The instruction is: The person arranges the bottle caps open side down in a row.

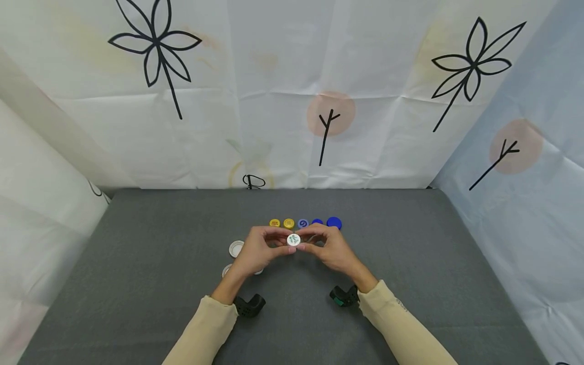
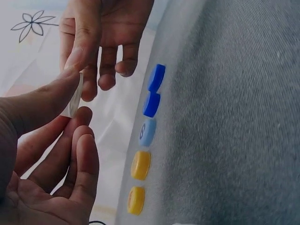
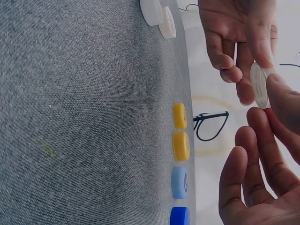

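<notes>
A small white bottle cap [image 1: 294, 240] with green print on its top is held up over the table between both hands. My left hand [image 1: 264, 248] pinches its left edge between thumb and fingers. From the other side my right hand [image 1: 329, 248] pinches the right edge in the same way. In the right wrist view the hollow, ridged underside of the white cap [image 3: 258, 85] shows, while the left wrist view has the cap [image 2: 76, 96] nearly edge-on. The outer fingers of both hands are loosely bent and hold nothing.
Behind the hands runs a row of caps: two yellow caps [image 2: 140, 165], a light blue cap [image 2: 147, 132] and two dark blue caps [image 1: 334, 223]. White caps [image 1: 236, 248] lie left, partly behind the left forearm. Printed cloth walls [image 1: 274, 137] border the grey table [image 1: 159, 284].
</notes>
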### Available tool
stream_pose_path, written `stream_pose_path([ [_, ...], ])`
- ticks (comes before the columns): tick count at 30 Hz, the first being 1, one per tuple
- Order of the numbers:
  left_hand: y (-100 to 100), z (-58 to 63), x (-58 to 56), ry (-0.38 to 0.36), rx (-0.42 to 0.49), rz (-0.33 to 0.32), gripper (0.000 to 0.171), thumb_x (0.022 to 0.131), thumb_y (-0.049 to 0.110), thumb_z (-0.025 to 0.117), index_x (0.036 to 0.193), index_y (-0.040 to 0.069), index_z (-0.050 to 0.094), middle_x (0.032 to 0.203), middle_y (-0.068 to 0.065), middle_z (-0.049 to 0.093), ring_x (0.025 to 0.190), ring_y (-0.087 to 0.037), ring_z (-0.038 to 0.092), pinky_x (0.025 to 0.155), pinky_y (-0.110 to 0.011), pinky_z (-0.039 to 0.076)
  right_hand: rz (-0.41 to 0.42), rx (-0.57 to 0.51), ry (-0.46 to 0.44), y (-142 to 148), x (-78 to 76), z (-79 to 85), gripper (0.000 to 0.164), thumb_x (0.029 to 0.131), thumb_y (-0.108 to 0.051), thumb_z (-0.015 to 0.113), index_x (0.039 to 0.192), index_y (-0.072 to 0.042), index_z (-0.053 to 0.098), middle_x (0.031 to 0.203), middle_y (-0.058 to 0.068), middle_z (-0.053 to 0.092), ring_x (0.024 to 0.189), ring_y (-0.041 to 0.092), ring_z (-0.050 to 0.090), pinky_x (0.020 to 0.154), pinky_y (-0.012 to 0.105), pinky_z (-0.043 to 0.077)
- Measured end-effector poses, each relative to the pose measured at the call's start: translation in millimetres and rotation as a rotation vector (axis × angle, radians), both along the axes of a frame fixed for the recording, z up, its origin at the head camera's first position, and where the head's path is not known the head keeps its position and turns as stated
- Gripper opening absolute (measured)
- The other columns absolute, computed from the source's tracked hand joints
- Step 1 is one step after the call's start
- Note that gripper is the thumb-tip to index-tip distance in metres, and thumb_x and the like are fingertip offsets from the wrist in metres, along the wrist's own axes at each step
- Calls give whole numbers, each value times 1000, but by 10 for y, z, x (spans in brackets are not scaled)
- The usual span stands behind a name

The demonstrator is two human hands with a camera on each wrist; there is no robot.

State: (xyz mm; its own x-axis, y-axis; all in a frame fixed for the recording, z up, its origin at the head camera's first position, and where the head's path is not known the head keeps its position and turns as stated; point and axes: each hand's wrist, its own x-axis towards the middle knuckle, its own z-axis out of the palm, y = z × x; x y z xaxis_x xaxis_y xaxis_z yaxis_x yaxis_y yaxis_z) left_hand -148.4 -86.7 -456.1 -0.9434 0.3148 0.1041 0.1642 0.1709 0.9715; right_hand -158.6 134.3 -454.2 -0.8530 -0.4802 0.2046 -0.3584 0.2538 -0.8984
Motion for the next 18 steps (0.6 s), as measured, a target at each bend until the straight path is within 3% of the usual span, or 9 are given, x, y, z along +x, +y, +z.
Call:
stream_pose_path([
  [7, 5, 37, 10, 119, -148, -2, 30, 83, 12, 86, 110, 5, 76, 97, -4, 73, 86, -18, 69, 81, -42, 57, -6, 1, 0, 3, 11, -8, 27, 90, -6, 77, 116, -4, 75, 108, 9, 69, 95, 25, 65, 82, 44, 55],
  [14, -52, 41, 13, 138, -206, -2, 29, 84, 15, 85, 111, 8, 77, 104, -2, 72, 94, -21, 67, 85, -47, 55, -18, 3, 17, 0, 18, -26, 28, 89, -2, 77, 116, 0, 74, 108, 14, 70, 94, 28, 65, 80, 45, 56],
  [18, -153, 47, -9, 129, -257, 57, 31, 84, 17, 86, 112, 10, 77, 107, -2, 73, 96, -20, 67, 85, -43, 55, -30, 30, 18, 22, 18, -44, 28, 89, -2, 77, 117, 4, 73, 109, 18, 70, 95, 30, 66, 81, 44, 56],
])
